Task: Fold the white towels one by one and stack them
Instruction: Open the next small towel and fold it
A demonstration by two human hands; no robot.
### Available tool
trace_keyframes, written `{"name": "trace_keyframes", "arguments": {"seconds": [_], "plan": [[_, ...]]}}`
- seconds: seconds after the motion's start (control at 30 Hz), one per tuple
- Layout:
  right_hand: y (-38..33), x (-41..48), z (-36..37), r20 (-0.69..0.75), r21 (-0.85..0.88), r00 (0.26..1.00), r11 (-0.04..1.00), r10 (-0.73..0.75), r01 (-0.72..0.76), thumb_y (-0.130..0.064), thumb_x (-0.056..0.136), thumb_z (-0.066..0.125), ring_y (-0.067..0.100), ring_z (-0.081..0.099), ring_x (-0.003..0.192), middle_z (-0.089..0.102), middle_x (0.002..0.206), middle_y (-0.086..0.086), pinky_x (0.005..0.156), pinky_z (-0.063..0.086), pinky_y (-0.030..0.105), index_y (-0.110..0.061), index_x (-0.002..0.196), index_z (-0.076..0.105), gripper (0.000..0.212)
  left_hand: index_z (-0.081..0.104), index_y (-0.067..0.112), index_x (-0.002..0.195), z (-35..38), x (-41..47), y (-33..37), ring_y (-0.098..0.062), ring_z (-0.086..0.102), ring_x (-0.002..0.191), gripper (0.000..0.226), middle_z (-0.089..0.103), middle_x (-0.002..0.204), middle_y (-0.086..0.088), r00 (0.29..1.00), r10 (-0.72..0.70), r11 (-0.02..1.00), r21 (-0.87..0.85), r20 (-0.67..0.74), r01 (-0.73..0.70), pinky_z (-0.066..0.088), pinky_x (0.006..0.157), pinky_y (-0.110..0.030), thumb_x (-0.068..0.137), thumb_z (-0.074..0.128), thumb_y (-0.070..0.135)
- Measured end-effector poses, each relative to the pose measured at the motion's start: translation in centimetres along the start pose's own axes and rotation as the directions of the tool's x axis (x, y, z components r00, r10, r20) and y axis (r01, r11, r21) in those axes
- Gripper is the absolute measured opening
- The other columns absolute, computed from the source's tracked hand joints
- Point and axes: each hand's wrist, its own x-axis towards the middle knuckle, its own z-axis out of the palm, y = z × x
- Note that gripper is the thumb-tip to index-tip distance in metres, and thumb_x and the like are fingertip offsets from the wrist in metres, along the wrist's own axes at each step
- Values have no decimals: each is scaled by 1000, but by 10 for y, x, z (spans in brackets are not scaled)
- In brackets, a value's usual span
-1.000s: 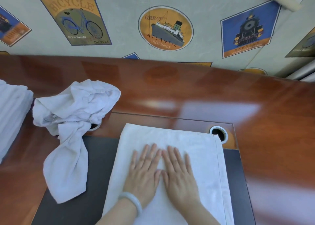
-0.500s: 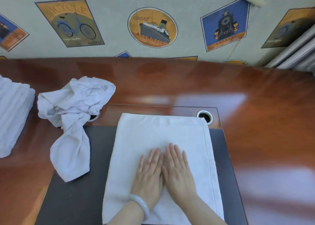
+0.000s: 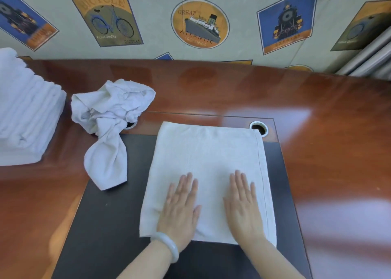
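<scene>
White for the towel [image 3: 208,162], the crumpled towel [image 3: 110,113] and the ribbed stack [image 3: 25,109]; glossy red-brown for the worktop [image 3: 317,130]; black for the mat [image 3: 110,225]; pale milky green for the bangle [image 3: 167,242]; grey-green with orange-and-blue poster prints for the wall [image 3: 156,14].

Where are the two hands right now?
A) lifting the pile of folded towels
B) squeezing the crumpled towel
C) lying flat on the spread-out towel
C: the left hand and the right hand both lie palm-down with straight fingers on the spread-out towel, while the crumpled towel sits off to the side, untouched.
</scene>
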Motion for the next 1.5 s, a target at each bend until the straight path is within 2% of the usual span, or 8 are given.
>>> {"name": "trace_keyframes", "arguments": {"seconds": [0.1, 0.33, 0.53, 0.87, 1.03, 1.17, 1.33, 1.5], "plan": [[-30, -18, 15, 71, 17, 984, 986, -166, 166, -29, 98, 33, 26, 26, 148, 24, 159, 8, 117, 15, 44, -6, 151, 34, 58, 33, 12, 152, 6, -19, 7, -25, 21, 149, 64, 19, 162, -8, 995, 19, 999, 29, 98, -21, 20, 113, -49, 97, 26, 44], [47, -44, 2, 77, -65, 994, 995, 82, -77, -41, 98, 16, 19, 12, 151, 18, 162, 6, 122, 5, 44, -9, 155, 20, 65, 39, 2, 147, -17, -73, -67, -33, 38, 141, 68, 36, 154, -17, 960, -277, 961, 21, 24, 277, 17, 115, -44, 102, 9, 43], [17, -43, -2, 163, 6, 973, 987, -162, 163, -37, 99, 12, 20, 1, 152, 6, 164, 3, 122, -4, 38, -13, 156, 13, 61, 71, 24, 98, -24, -79, -43, -14, 64, 92, 33, 63, 103, 7, 994, 94, 989, -110, -50, -99, 46, 85, -26, 68, 85, 30], [21, -45, 4, 225, 4, 947, 972, -229, 234, -43, 103, 8, 7, -15, 150, -8, 165, -7, 122, -7, 37, -27, 157, -2, 58, 67, 24, 73, -37, -66, -73, -9, 57, 63, 46, 58, 76, 10, 961, 250, 968, -39, 122, -247, 49, 53, -19, 42, 81, -8], [16, -45, 3, 239, -10, 949, 977, -204, 212, -43, 100, 6, 11, -14, 151, -6, 165, -4, 122, -6, 40, -24, 157, 1, 61, 64, 16, 104, -36, -66, -82, -15, 51, 96, 19, 56, 107, 4, 919, 198, 980, -90, 341, -178, 44, 86, -27, 97, 47, 11], [-13, -39, -3, 170, -8, 976, 990, -134, 138, -37, 100, 23, 26, 16, 150, 20, 162, 8, 118, 6, 49, -11, 153, 29, 60, 68, 15, 115, -35, -41, -49, -22, 59, 111, 24, 61, 123, -2, 990, 140, 970, -204, 12, -135, 51, 94, -38, 97, 55, 22], [-4, -41, 10, 181, -8, 977, 993, -112, 115, -45, 103, 18, 16, -5, 152, -6, 164, -3, 121, -4, 43, -20, 157, 1, 62, -15, 25, 154, -7, -27, -32, -24, -25, 147, 63, -28, 159, 0, 983, -43, 999, 30, 177, 39, -11, 121, -41, 103, 17, 46], [54, -58, -2, 190, -89, 981, 995, -35, 53, -49, 102, 16, 13, -2, 152, 3, 166, -2, 121, 1, 41, -17, 158, 7, 65, 26, 13, 153, -4, -49, -52, -27, 19, 149, 67, 18, 162, -8, 981, -100, 994, 69, 167, 90, 14, 116, -44, 102, 3, 48]]}}
